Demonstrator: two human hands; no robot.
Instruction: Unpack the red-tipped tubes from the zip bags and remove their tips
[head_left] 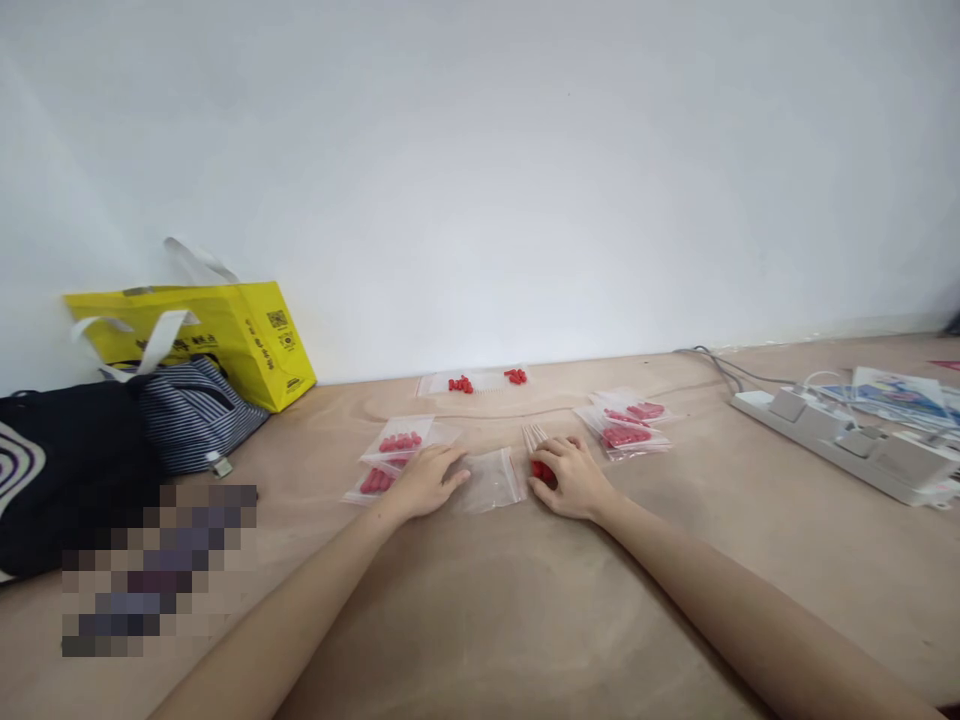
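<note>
**A:** Where is the empty clear bag (491, 482) lying?

**B:** It is lying flat on the wooden table (525, 600), directly between the person's two hands.

**A:** What is the left hand (426, 482) doing?

**B:** It is resting palm down with its fingers loosely spread. The fingertips are pressing on the bag's left edge.

**A:** And the right hand (571, 478)?

**B:** Its fingers are curling around a small clump of red pieces (541, 470), just beside the bag's right edge (whether the clump is coming off the table cannot be told).

**A:** What is sitting close around the hands?

**B:** A pale bundle (534, 436) is lying just behind the right hand, too small to make out. Two filled bags (401, 440) holding red pieces are lying to the left of the left hand, and the nearer one is touching it. More filled bags, the right pile (626, 433), are overlapping one another a little beyond the right hand.

**A:** Farther out?

**B:** Two small heaps of red pieces, the far heaps (461, 384), are sitting on clear plastic near the white wall (525, 150). At the left, a yellow carrier bag (247, 335) is leaning against that wall, with a striped bag (195, 410) and a dark bag (67, 470) crowding in front of it. At the right, a white power strip (847, 445) is lying at an angle, with grey cables (720, 368) running away from its far end and printed papers (900, 395) behind it.
</note>
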